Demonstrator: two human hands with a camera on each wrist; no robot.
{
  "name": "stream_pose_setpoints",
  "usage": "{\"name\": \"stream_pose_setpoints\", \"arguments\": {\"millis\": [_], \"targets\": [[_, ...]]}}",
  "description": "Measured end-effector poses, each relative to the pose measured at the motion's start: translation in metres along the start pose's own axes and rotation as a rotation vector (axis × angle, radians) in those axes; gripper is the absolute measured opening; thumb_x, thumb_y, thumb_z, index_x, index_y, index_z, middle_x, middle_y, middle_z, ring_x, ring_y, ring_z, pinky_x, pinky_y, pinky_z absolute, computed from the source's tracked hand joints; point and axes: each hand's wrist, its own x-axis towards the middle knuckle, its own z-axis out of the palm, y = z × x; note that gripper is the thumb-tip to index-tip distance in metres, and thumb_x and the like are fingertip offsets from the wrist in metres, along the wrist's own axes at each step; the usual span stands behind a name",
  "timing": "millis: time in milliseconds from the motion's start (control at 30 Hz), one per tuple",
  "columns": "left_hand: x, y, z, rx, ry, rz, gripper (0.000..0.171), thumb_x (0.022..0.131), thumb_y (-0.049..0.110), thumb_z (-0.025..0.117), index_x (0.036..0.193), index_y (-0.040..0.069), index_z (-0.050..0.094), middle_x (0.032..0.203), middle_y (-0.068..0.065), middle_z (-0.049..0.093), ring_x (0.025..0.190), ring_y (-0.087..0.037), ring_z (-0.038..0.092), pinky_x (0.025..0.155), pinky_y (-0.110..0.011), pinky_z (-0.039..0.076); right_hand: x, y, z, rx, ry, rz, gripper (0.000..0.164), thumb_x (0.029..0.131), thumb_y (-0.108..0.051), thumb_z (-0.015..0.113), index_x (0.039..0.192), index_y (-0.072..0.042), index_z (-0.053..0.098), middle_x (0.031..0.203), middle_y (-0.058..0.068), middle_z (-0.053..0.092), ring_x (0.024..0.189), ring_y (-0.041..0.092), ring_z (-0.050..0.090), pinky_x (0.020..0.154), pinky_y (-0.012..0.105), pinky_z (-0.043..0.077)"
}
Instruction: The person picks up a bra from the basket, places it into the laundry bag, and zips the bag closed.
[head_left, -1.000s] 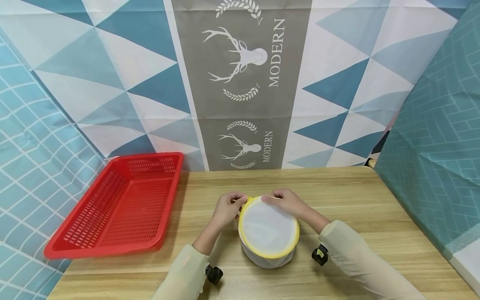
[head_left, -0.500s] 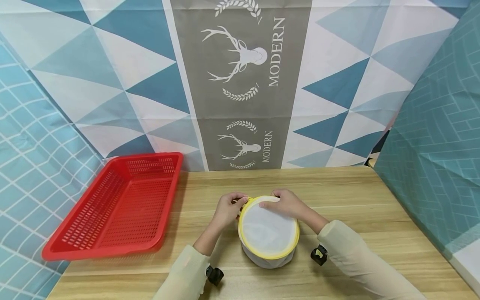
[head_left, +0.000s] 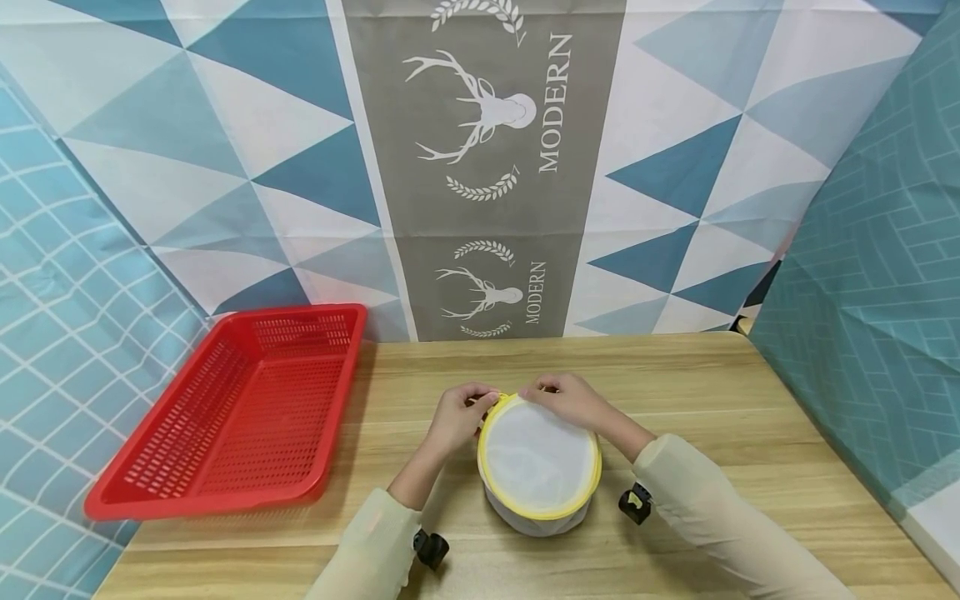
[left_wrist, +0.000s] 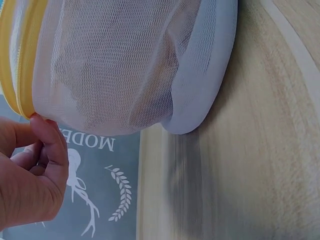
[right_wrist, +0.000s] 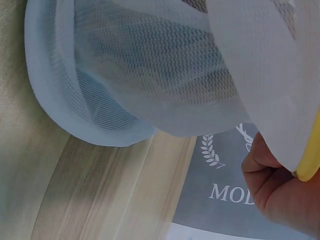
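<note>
A round white mesh laundry bag (head_left: 540, 457) with yellow zip edging stands on the table, its flat lid facing up. In the left wrist view its netted side wall (left_wrist: 110, 65) bulges and folds above a pale padded base. My left hand (head_left: 454, 419) pinches the yellow edging (left_wrist: 25, 85) at the far left of the rim between thumb and fingertips. At the far side of the rim my right hand (head_left: 576, 403) grips the edge, thumb on top of the lid. In the right wrist view its curled fingers (right_wrist: 265, 165) sit beneath the rim. The zip pull cannot be made out.
A red perforated plastic basket (head_left: 270, 425) stands on the left of the wooden table (head_left: 675, 375). Patterned cloth hangs behind the table, with blue tile-print sheets on both sides. A black wrist camera (head_left: 430, 550) hangs below the left sleeve.
My right hand has shifted slightly up and left along the far rim, its thumb moving from the lid towards the edge. The left hand keeps its pinch, and the bag has barely moved.
</note>
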Motion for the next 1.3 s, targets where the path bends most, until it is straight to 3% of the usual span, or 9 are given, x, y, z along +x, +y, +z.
{"name": "stream_pose_setpoints", "arguments": {"millis": [100,167,333,933,1300], "targets": [[0.0000,0.0014,0.0001,-0.003,-0.006,-0.002,0.019,0.093,0.018,0.058,0.100,0.005,0.069,0.083,-0.008,0.063,0.061,-0.010,0.056,0.047,-0.023,0.048,0.0009,-0.0001,-0.0001,0.006,-0.012,-0.034,0.022,0.091,-0.039,0.058,0.091,-0.022,0.071,0.097,-0.004,0.069,0.092,0.011,0.059,0.080,0.029,0.047],[-0.0002,0.0018,0.0000,-0.003,-0.008,-0.004,0.019,0.093,0.018,0.058,0.101,0.004,0.068,0.083,-0.008,0.062,0.062,-0.011,0.056,0.048,-0.024,0.049,0.0012,0.0001,-0.0001,0.010,-0.022,-0.046,0.022,0.091,-0.038,0.058,0.091,-0.021,0.071,0.098,-0.002,0.069,0.094,0.013,0.059,0.082,0.030,0.047],[-0.0005,0.0016,-0.0007,0.004,-0.004,-0.003,0.018,0.093,0.017,0.058,0.100,0.004,0.069,0.082,-0.008,0.062,0.061,-0.011,0.056,0.049,-0.026,0.050,0.0010,-0.0009,0.0000,0.010,-0.029,-0.070,0.023,0.092,-0.036,0.057,0.090,-0.018,0.071,0.098,-0.001,0.069,0.092,0.012,0.059,0.079,0.028,0.046],[-0.0012,0.0007,-0.0008,0.030,0.007,-0.009,0.019,0.093,0.019,0.058,0.100,0.004,0.069,0.078,-0.007,0.061,0.061,-0.011,0.056,0.048,-0.025,0.050,-0.0055,-0.0019,-0.0004,0.137,-0.073,-0.015,0.029,0.096,-0.034,0.052,0.099,-0.011,0.069,0.091,0.005,0.065,0.074,0.013,0.056,0.066,0.028,0.048],[-0.0040,0.0017,-0.0019,0.022,-0.001,-0.005,0.019,0.093,0.019,0.059,0.099,0.004,0.068,0.079,-0.007,0.061,0.062,-0.011,0.057,0.053,-0.034,0.054,-0.0055,0.0020,-0.0018,0.186,-0.097,0.015,0.032,0.096,-0.035,0.050,0.103,-0.009,0.068,0.093,0.006,0.065,0.071,0.013,0.058,0.064,0.028,0.050]]}}
